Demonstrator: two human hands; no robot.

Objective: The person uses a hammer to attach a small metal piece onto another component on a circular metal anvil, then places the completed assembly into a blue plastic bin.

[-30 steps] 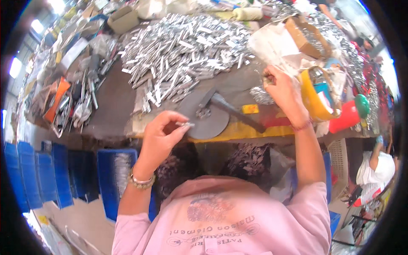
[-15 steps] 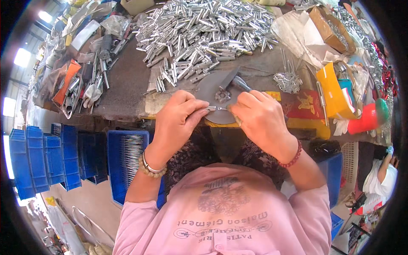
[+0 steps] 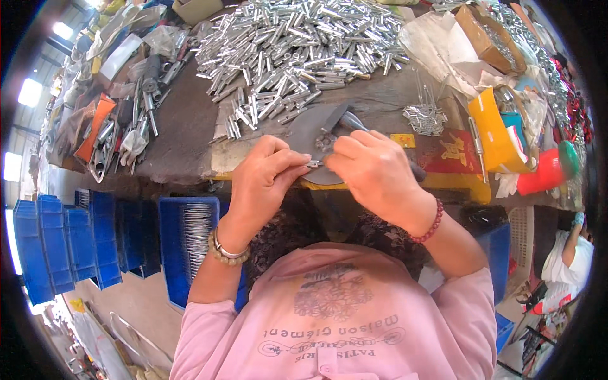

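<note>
My left hand pinches a short silver metal tube between thumb and fingertips. My right hand is closed, its fingertips right at the tube's end; the thin metal pin in it is now mostly covered by the fingers. Both hands are over the near edge of a dark round plate. On that plate, behind my right hand, are a knobbly metal piece and a dark tool, partly hidden by the hand. A large heap of silver tubes lies beyond.
Small thin-stemmed metal parts lie right of the plate. A yellow container and a red cup stand farther right. Tools and plastic bags crowd the left. Below the bench are blue bins, one holding metal rods. Another person is at far right.
My right hand has moved left toward the tube, closing the gap where the thin metal pin showed. My left hand stays nearly in place, still holding the tube.
</note>
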